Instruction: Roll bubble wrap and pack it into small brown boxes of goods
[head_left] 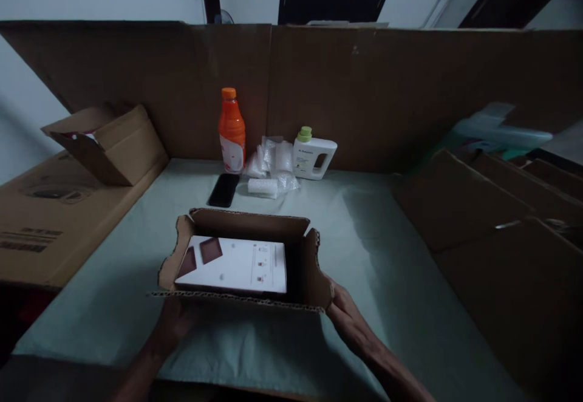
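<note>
An open-topped cardboard box [248, 223] is between my two hands near the front of the cloth-covered table. Inside, a white printed carton [234, 265] with brown square pictures lies toward the left, leaving a dark gap at its right. My left hand [175, 322] grips the box from below at its near left corner; its fingers are mostly hidden and blurred. At the near right corner my right hand [342, 306] holds the box's side, fingers partly behind the cardboard.
Behind the box stand an orange bottle [232, 132], a white jug [314, 158] and bubble wrap [277, 162]. A black phone [223, 190] lies on the green cloth [373, 256]. Cardboard boxes [122, 147] flank the left, others [478, 207] the right. A cardboard wall [346, 92] closes the back.
</note>
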Tool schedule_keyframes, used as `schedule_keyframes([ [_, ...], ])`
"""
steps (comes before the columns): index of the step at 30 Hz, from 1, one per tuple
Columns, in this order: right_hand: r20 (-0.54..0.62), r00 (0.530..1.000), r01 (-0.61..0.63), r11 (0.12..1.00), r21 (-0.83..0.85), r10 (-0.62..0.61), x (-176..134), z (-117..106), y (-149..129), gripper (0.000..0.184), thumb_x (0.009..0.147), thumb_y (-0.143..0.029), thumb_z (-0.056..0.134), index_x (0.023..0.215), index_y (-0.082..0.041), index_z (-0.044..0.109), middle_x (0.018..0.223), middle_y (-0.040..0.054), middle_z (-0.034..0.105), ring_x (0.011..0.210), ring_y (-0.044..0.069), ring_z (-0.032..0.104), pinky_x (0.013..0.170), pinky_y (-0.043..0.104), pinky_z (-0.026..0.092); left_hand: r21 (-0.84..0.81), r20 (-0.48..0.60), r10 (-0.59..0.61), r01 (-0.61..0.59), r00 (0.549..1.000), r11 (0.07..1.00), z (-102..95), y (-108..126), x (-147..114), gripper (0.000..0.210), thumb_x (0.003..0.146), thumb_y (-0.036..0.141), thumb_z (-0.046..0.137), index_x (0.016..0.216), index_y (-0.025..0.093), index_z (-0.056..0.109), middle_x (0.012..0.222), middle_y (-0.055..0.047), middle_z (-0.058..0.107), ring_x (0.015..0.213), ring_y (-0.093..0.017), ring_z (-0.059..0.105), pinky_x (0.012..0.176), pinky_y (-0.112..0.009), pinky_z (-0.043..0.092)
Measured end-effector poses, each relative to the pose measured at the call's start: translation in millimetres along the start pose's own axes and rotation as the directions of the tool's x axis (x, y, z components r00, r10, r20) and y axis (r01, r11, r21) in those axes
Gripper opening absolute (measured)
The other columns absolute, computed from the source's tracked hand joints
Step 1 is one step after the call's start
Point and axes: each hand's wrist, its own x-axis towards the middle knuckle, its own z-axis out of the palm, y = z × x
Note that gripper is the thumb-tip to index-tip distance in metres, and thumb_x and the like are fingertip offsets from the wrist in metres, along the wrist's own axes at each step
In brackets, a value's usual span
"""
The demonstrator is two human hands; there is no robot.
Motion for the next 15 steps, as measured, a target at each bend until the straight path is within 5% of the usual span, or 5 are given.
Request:
schedule_keyframes([
  [5, -0.082, 0.988, 0.100, 0.942, -0.321, -0.133, 91.2, -29.3, 1.7, 0.035, 0.092, -0.044, 0.054, 0.112, -0.022, 0.073, 0.108, 0.0074, 0.074, 0.092, 0.027, 0.069, 0.079, 0.039, 0.057, -0.067, -0.050, -0.113, 0.109, 0.992, 0.992, 8.4, -8.6, -14.1, 0.045, 0.075, 0.042, 0.070, 0.115, 0.020, 0.073, 0.101, -0.009, 0.077, 0.118, -0.038, 0.063, 0.105, -0.049, 0.049],
  [8, -0.154, 0.962, 0.105, 0.822, -0.559, -0.227, 172.6, -27.0, 4.9, 0.033, 0.082, -0.027, 0.063, 0.113, -0.022, 0.071, 0.118, 0.0107, 0.071, 0.107, 0.031, 0.065, 0.094, 0.047, 0.051, -0.028, -0.089, -0.116, 0.113, 0.989, 0.993, 18.3, -10.9, -21.5, 0.051, 0.078, 0.042, 0.068, 0.124, 0.020, 0.068, 0.109, -0.011, 0.076, 0.126, -0.038, 0.058, 0.108, -0.051, 0.047],
  [11, -0.186, 0.942, 0.117, 0.792, -0.599, -0.280, 246.1, -5.0, 8.7, 0.046, 0.069, -0.013, 0.070, 0.115, -0.018, 0.070, 0.135, 0.0159, 0.062, 0.127, 0.038, 0.051, 0.109, 0.057, 0.035, -0.013, -0.134, -0.103, 0.102, 0.986, 0.995, 23.9, -16.7, -19.6, 0.058, 0.078, 0.044, 0.066, 0.131, 0.022, 0.064, 0.115, -0.011, 0.074, 0.133, -0.037, 0.053, 0.114, -0.051, 0.042],
  [15, -0.250, 0.915, 0.142, 0.830, -0.539, -0.318, 292.9, 9.8, 9.6, 0.022, 0.074, -0.017, 0.069, 0.096, -0.018, 0.071, 0.126, 0.0156, 0.066, 0.124, 0.036, 0.050, 0.106, 0.054, 0.035, -0.016, -0.105, -0.082, 0.080, 0.991, 0.997, 25.6, -31.6, -7.8, 0.070, 0.065, 0.046, 0.078, 0.132, 0.030, 0.063, 0.119, -0.008, 0.073, 0.137, -0.037, 0.049, 0.113, -0.051, 0.044],
])
